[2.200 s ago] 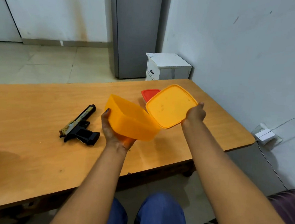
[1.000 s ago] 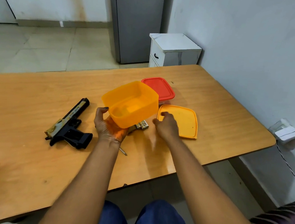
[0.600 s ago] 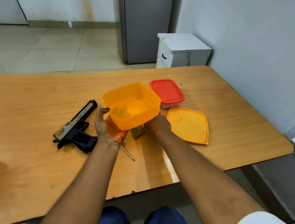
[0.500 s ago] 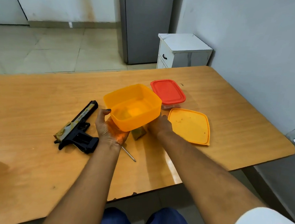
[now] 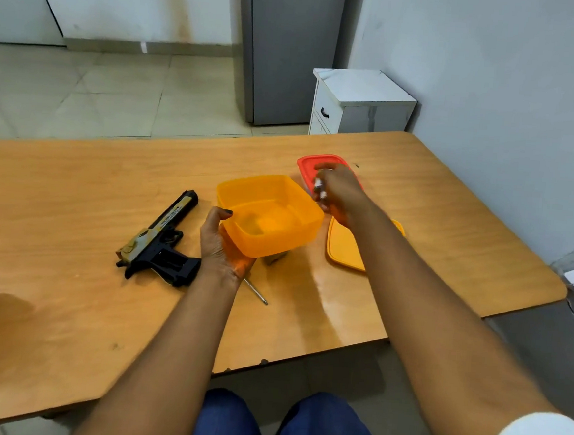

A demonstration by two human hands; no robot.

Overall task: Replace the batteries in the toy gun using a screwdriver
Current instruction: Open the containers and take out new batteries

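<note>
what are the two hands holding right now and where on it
The left hand grips the orange container by its near left side and base. The right hand pinches small blurred items, likely batteries, in its fingertips.

The black toy gun [image 5: 160, 241] with tan slide lies on its side on my wooden table, muzzle pointing away from me, grip toward me. The screwdriver [image 5: 255, 292] shows only its thin metal shaft, flat on the table by my wrist. A small blurred battery-like item [image 5: 319, 189] sits pinched in my right hand.
</note>
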